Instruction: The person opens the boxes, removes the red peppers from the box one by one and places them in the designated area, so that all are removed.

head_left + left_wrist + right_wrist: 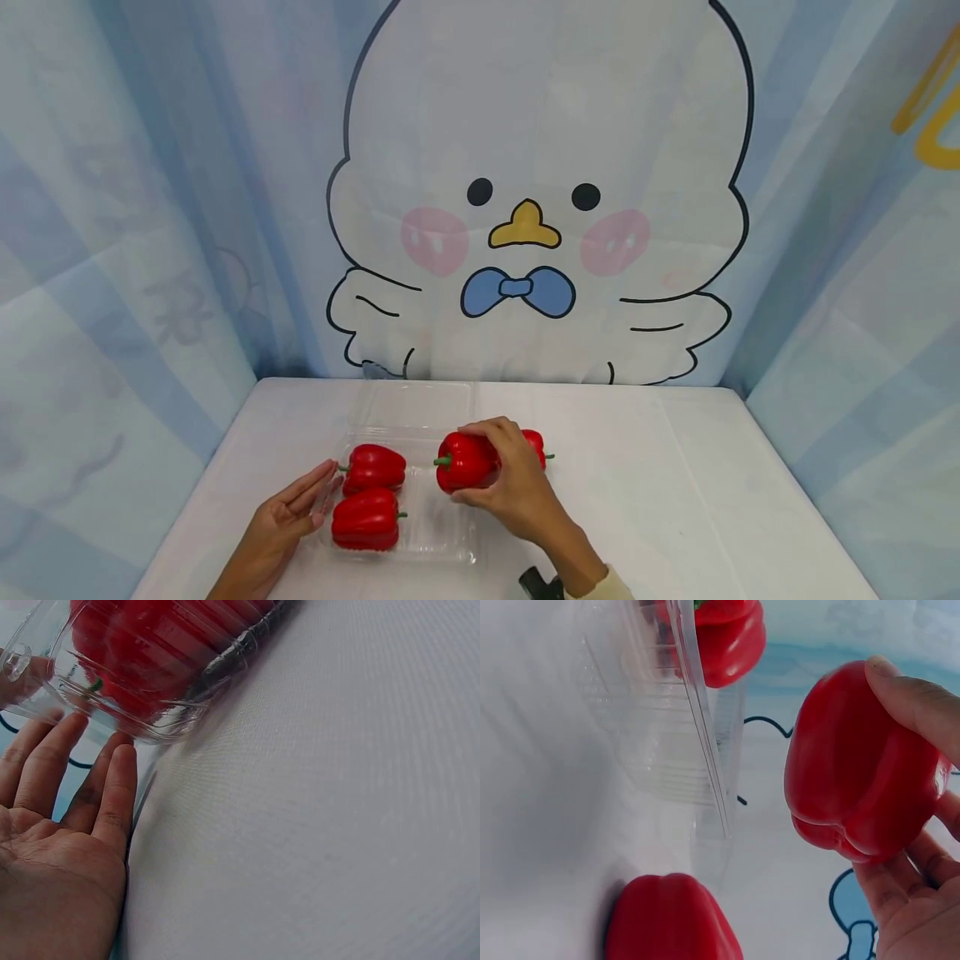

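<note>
My right hand (521,483) grips a red bell pepper (463,461) by its sides, thumb opposite the fingers, above the right part of a clear plastic container (442,533). In the right wrist view the held pepper (862,765) is raised off the table, apart from the container wall. Two more red peppers, one behind (375,468) and one in front (366,521), lie in the container's left half. At the container's left side my left hand (281,521) has its fingers extended, fingertips at the plastic wall; the left wrist view shows its palm (60,862).
Another red pepper (534,446) sits on the white table (675,500) right of the container, partly hidden by my right hand. The container's clear lid (416,404) lies folded back behind it. A cartoon-printed curtain (540,125) hangs at the table's back.
</note>
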`<state>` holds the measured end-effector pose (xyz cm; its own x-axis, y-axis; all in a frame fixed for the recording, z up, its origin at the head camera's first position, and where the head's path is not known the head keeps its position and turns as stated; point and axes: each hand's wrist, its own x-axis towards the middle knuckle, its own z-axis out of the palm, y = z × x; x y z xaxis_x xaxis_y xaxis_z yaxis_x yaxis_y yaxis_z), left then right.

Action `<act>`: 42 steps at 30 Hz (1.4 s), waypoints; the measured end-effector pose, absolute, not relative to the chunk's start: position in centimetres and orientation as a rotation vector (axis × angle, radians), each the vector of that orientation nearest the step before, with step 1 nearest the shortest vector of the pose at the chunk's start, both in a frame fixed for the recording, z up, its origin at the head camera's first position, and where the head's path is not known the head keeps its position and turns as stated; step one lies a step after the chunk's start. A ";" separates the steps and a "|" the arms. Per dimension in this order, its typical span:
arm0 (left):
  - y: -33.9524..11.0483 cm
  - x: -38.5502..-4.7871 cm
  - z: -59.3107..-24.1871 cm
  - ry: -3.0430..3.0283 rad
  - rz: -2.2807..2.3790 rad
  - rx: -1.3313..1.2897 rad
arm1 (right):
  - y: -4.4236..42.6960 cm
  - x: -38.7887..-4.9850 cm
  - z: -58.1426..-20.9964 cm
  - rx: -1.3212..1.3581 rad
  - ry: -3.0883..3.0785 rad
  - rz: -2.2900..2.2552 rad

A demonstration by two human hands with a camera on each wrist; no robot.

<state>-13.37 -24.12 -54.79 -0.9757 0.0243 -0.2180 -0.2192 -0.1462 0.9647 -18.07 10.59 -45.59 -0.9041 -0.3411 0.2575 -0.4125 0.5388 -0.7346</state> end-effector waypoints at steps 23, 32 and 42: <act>-24.4 -13.4 -54.8 1.948 2.222 -0.246 | 15.0 -15.8 -48.4 0.418 -2.673 1.257; -24.2 -13.4 -54.7 1.950 2.228 -0.240 | 15.8 -15.2 -49.5 0.379 -2.728 1.229; -24.2 -13.4 -54.7 1.953 2.215 -0.246 | 16.5 -15.0 -51.1 0.347 -2.789 1.181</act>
